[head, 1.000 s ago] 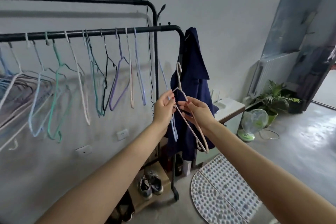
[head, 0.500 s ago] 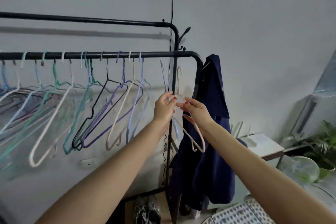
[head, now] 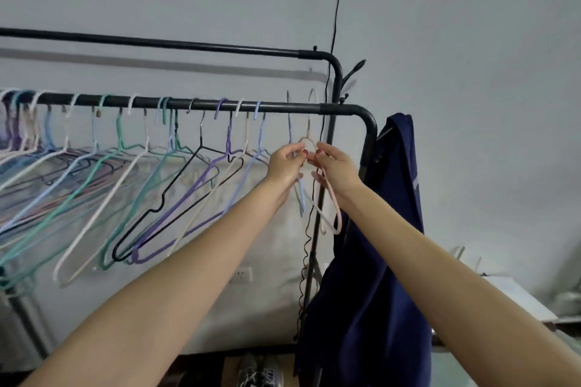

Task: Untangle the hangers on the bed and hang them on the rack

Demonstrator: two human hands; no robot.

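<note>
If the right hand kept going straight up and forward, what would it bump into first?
Probably the black metal front rail of the rack, just above the right hand, which holds a pale pink wire hanger. Depth is hard to judge.

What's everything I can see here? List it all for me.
Rack: one, black metal, two rails, against the wall.
Hangers on the front rail: many, mixed pastel colours and one black.
Blue hanger: one, pale blue, pinched by the left hand.
Pink hanger: one, pale pink, held by the right hand.
Jacket: one, navy, hanging at the rack's right end.
Cable: one, black, down the wall.
Shoes: one pair, grey, under the rack.
Left hand: holding the blue hanger.
Right hand: holding the pink hanger.
</note>
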